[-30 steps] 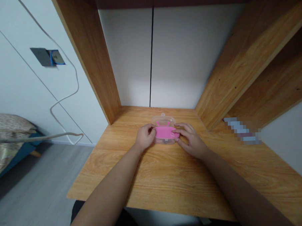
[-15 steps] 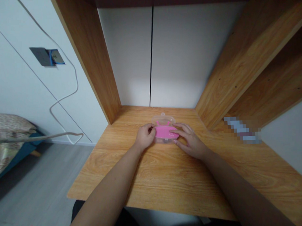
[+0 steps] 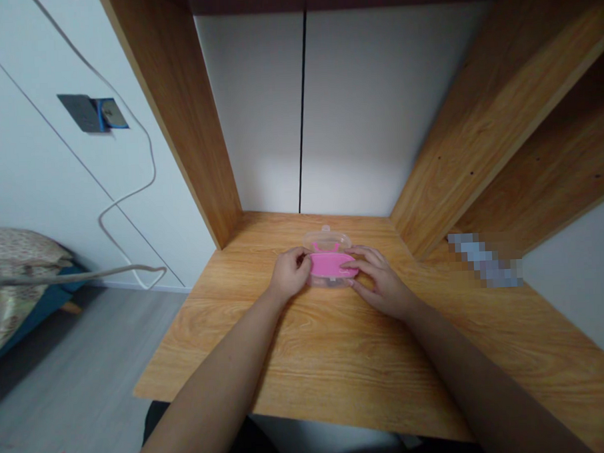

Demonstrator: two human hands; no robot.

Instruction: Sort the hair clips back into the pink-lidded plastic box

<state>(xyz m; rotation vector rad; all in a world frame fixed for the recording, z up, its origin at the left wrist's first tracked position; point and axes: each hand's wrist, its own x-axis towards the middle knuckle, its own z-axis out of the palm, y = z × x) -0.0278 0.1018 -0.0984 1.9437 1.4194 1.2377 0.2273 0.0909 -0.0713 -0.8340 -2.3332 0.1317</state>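
A pink oval plastic piece [image 3: 326, 265] lies level over the lower part of a clear plastic box [image 3: 320, 283]. Behind it, the box's transparent lid [image 3: 327, 237] stands open, with pink strips showing at its base. My left hand [image 3: 288, 274] pinches the left end of the pink piece between thumb and fingers. Around the right end is my right hand [image 3: 377, 276], thumb at the front edge, one finger lying on top of the pink surface and another reaching toward the back edge. What lies underneath the pink piece is hidden.
The box stands on a wooden desk [image 3: 308, 360] between wooden side panels [image 3: 197, 124]. A pixelated pale object [image 3: 484, 262] lies at the right. White cable [image 3: 151, 153] hangs by an open wall socket [image 3: 111, 113]. Part of a bed [image 3: 18, 265] shows at left.
The middle finger of my right hand has shifted slightly on the pink piece. Its thumb has moved a little to the right. My left hand looks the same.
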